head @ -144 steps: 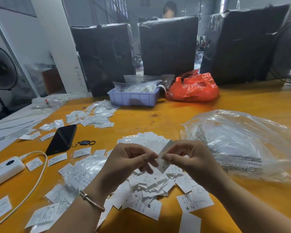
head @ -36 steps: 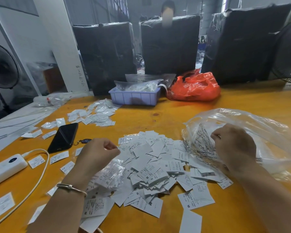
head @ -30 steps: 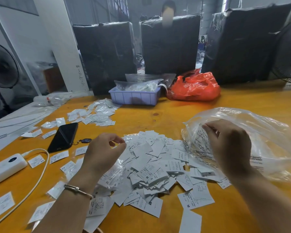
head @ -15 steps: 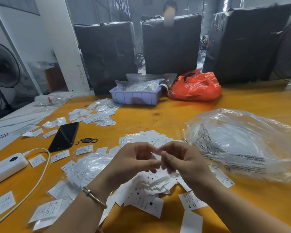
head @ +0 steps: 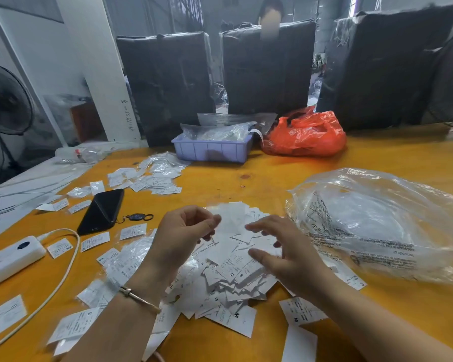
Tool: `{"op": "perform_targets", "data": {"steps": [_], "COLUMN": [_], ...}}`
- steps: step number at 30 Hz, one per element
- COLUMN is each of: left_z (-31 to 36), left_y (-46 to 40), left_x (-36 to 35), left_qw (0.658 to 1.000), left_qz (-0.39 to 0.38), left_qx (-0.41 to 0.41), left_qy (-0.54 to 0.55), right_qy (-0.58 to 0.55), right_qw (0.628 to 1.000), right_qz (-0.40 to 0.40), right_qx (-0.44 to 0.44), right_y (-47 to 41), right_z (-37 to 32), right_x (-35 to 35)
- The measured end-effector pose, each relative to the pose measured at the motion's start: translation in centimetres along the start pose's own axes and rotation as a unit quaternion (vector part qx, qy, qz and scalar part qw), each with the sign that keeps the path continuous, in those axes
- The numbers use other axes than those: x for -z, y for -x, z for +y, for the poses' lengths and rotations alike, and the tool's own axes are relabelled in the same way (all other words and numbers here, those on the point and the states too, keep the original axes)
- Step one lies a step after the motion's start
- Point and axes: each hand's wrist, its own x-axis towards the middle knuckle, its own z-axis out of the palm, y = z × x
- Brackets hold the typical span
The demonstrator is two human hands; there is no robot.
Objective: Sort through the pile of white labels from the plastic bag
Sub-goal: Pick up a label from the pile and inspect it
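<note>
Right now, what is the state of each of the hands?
Left hand: fingers curled, whether it pinches a label cannot be told.
Right hand: open, fingers spread over the label pile.

left hand [head: 183, 236] loosely curled, right hand [head: 285, 252] spread

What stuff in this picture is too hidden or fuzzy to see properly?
- Small print on the white labels, head view: too small and blurred.
- What the left hand grips: fingers curl over it.
- Right hand: motion blur.
- Contents of the purple tray: covered by clear bags.
- Fan: cut off by the left edge.
</note>
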Motion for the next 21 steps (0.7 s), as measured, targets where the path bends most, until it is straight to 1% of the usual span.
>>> {"op": "perform_targets", "data": {"steps": [3, 6, 8, 12, 15, 17, 21], "left_z": [-0.04, -0.07, -0.04, 0.12, 0.02, -0.04, -0.07], "left_y": [0.02, 0.07, 0.03, 0.04, -0.06, -0.1, -0.04], "left_x": [-0.17, -0.41, -0.38, -0.21, -0.18, -0.14, -0.13], "left_qw": [1.0, 1.0, 0.999, 0.998, 0.996, 0.994, 0.987], "left_qz": [0.004, 0.001, -0.004, -0.025, -0.046, -0.062, -0.098], "left_qx": [0.003, 0.011, 0.027, 0.058, 0.074, 0.086, 0.109], "left_qy": [0.008, 0.017, 0.03, 0.028, 0.02, 0.033, 0.067], "right_qy": [0.07, 0.131, 0.15, 0.169, 0.177, 0.178, 0.142], "right_qw": [0.994, 0.984, 0.979, 0.975, 0.975, 0.976, 0.984], "right_qz": [-0.068, -0.117, -0.133, -0.131, -0.115, -0.098, -0.047], "right_qx": [0.039, 0.043, 0.045, 0.057, 0.068, 0.082, 0.099], "right_y": [-0.02, 0.06, 0.03, -0.09, -0.11, -0.18, -0.15], "right_z": [-0.22, -0.36, -0.34, -0.3, -0.31, -0.23, -0.13], "right_x": [-0.47, -0.87, -0.94, -0.8, -0.84, -0.85, -0.43]}}
